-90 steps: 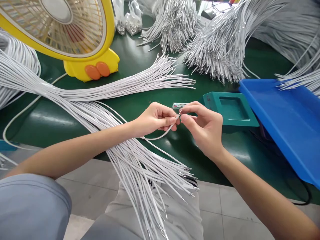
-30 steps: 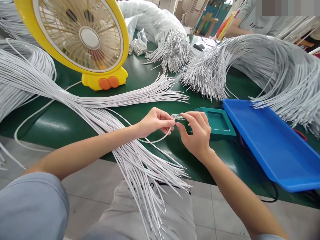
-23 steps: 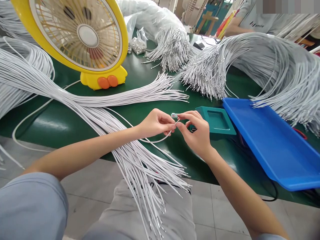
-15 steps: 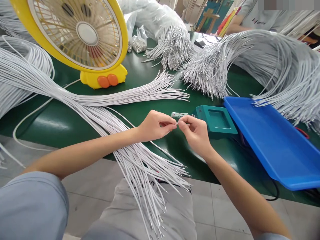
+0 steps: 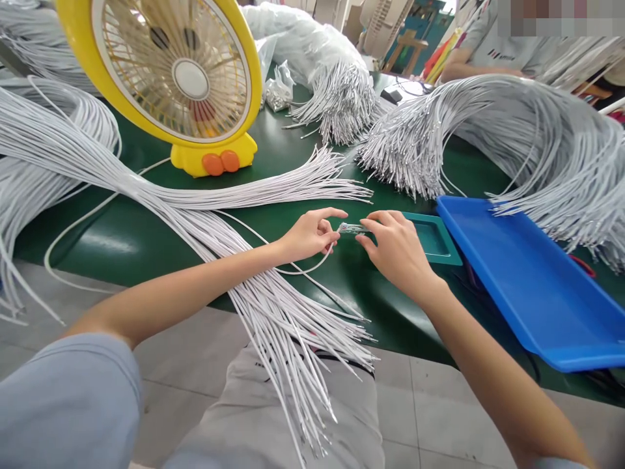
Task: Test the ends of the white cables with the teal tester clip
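Note:
My left hand (image 5: pixel 311 234) pinches one thin white cable (image 5: pixel 312 269) near its end, the index finger stretched out above it. Facing it, my right hand (image 5: pixel 396 247) has its fingertips closed on a small clear connector (image 5: pixel 349 228) that sits at the cable's tip. Both hands hover just over the green table (image 5: pixel 146 228), left of a teal fixture block (image 5: pixel 434 238). A thick bundle of white cables (image 5: pixel 234 273) runs from the left under my left forearm and hangs over the table edge onto my lap.
A yellow desk fan (image 5: pixel 178 78) stands at the back left. A blue tray (image 5: pixel 532 280) lies at the right. Large bundles of grey-white cables (image 5: pixel 439 130) pile at the back and right. A person in a white shirt (image 5: pixel 498 49) sits across the table.
Both hands have moved slightly forward toward the teal block. My left index finger has lifted and straightened. The view has shifted a little to the left.

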`<state>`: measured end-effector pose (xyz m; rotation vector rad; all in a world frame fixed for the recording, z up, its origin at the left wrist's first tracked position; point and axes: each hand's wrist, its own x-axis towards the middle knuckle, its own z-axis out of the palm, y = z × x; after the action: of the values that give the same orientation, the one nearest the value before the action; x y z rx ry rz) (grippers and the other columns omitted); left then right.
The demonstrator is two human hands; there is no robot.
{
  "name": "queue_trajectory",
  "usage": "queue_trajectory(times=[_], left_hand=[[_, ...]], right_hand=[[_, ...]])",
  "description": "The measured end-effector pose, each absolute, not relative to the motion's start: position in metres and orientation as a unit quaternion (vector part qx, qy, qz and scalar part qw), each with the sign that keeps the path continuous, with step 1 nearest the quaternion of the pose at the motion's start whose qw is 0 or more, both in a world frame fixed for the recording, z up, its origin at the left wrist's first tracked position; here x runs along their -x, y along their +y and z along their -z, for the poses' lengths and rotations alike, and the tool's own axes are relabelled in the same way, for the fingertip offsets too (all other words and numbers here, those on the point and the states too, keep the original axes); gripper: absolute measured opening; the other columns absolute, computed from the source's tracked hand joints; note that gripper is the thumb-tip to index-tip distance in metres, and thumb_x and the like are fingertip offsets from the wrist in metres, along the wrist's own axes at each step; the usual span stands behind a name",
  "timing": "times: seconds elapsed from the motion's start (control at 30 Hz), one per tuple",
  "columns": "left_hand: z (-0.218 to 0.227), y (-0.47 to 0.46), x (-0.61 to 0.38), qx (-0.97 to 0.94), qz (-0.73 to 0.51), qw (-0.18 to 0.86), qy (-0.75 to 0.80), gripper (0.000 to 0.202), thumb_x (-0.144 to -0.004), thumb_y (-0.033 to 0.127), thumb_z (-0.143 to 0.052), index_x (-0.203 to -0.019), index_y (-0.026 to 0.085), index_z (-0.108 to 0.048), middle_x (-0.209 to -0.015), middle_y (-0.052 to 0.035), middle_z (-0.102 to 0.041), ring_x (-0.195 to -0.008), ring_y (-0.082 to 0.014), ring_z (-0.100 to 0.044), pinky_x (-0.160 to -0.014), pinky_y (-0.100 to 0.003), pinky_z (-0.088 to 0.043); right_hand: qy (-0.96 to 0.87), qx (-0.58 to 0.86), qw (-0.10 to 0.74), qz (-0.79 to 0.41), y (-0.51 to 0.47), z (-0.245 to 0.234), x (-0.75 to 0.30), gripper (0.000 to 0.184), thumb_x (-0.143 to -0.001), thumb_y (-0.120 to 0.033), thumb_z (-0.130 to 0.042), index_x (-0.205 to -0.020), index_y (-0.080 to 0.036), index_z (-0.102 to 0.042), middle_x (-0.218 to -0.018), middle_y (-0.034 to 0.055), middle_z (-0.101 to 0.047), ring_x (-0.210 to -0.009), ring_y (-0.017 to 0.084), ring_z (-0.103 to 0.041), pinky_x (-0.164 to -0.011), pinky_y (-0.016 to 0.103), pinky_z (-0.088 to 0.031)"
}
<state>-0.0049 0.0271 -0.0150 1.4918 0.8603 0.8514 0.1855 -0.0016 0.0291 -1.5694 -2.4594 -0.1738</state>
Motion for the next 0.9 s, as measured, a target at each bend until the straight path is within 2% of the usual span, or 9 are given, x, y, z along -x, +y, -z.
queue_trajectory(times=[0.07,0.17,0.37,0.53,0.67,0.9], left_hand=[[0.016,0.028,0.006,-0.634,-0.360,0.577,0.369,0.033,-0.082,0.018,-0.061,-0.115,0.013,-0.059,-0.060,0.0022,-0.059,-0.052,-0.0112,-0.064,-0.050,-0.019,-0.054],[0.015,0.027,0.006,-0.629,-0.353,0.586,0.369,0.031,-0.084,0.017,-0.059,-0.115,0.014,-0.059,-0.059,0.0040,-0.055,-0.050,-0.0124,-0.065,-0.048,-0.019,-0.053],[0.014,0.027,0.005,-0.634,-0.349,0.580,0.375,0.026,-0.081,0.012,-0.057,-0.107,0.014,-0.057,-0.059,0.0052,-0.056,-0.047,-0.0134,-0.065,-0.045,-0.019,-0.050],[0.014,0.028,0.006,-0.655,-0.345,0.552,0.383,0.024,-0.077,0.010,-0.059,-0.100,0.014,-0.055,-0.056,0.0064,-0.058,-0.041,-0.0102,-0.060,-0.047,-0.019,-0.047],[0.014,0.028,0.006,-0.676,-0.344,0.508,0.408,0.023,-0.074,0.011,-0.062,-0.097,0.014,-0.057,-0.055,0.0059,-0.062,-0.042,-0.0088,-0.060,-0.056,-0.021,-0.048],[0.013,0.029,0.007,-0.677,-0.332,0.495,0.432,0.022,-0.072,0.012,-0.064,-0.093,0.013,-0.060,-0.052,0.0052,-0.063,-0.043,-0.0098,-0.060,-0.057,-0.021,-0.047]], right_hand=[[-0.857,0.503,0.039,0.102,0.002,-0.028,-0.186,0.020,-0.087,-0.020,-0.052,-0.100,-0.014,-0.066,-0.106,0.0148,-0.067,-0.105,0.032,-0.054,-0.089,0.048,-0.039],[-0.861,0.486,-0.010,0.149,0.006,-0.029,-0.186,0.019,-0.087,-0.020,-0.053,-0.101,-0.014,-0.064,-0.103,0.0146,-0.069,-0.107,0.032,-0.052,-0.095,0.052,-0.032],[-0.859,0.488,-0.077,0.131,0.019,-0.032,-0.185,0.020,-0.087,-0.025,-0.053,-0.094,-0.010,-0.066,-0.096,0.0154,-0.067,-0.096,0.029,-0.055,-0.088,0.041,-0.036],[-0.854,0.487,-0.096,0.159,0.021,-0.030,-0.185,0.026,-0.087,-0.025,-0.050,-0.090,-0.004,-0.067,-0.090,0.0181,-0.064,-0.091,0.029,-0.055,-0.088,0.042,-0.035],[-0.859,0.478,-0.116,0.140,0.019,-0.030,-0.184,0.027,-0.089,-0.020,-0.045,-0.086,-0.006,-0.068,-0.087,0.0165,-0.066,-0.091,0.028,-0.056,-0.092,0.044,-0.033],[-0.863,0.476,-0.101,0.135,0.016,-0.029,-0.181,0.029,-0.090,-0.018,-0.043,-0.083,-0.007,-0.070,-0.085,0.0159,-0.067,-0.089,0.027,-0.057,-0.095,0.045,-0.032]])
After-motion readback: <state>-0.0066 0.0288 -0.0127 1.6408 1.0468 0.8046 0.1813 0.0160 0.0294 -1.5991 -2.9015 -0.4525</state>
